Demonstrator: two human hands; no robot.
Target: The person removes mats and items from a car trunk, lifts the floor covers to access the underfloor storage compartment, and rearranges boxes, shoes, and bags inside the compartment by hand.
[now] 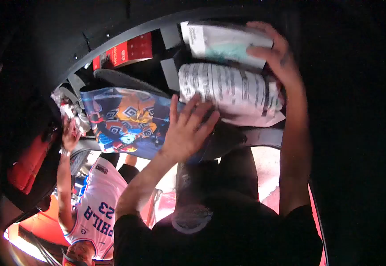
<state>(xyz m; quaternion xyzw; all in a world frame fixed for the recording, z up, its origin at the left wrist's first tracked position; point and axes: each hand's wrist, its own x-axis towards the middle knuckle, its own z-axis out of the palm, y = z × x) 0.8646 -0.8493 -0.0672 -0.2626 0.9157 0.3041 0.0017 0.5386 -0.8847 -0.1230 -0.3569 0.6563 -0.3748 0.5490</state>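
Observation:
My left hand (pixel 188 126) is open, its fingers spread over the edge of a blue bag (pixel 135 119) printed with cartoon figures. Its fingertips reach the lower left of a white plastic package (pixel 228 91) with lines of black print. Above that package lies a flat, pale packet (pixel 224 44) with a white label and a teal patch. My right hand (pixel 275 51) closes on the packet's right end, thumb below and fingers along the top edge. What lies under the packages is hidden.
A red box (pixel 133 49) sits at the back of what looks like a car trunk, beside grey dividers (pixel 170 73). At left, another person in a white jersey (pixel 97 213) reaches one hand (pixel 70 135) toward a crumpled plastic wrapper (pixel 75 108). The trunk rim (pixel 113 33) curves overhead.

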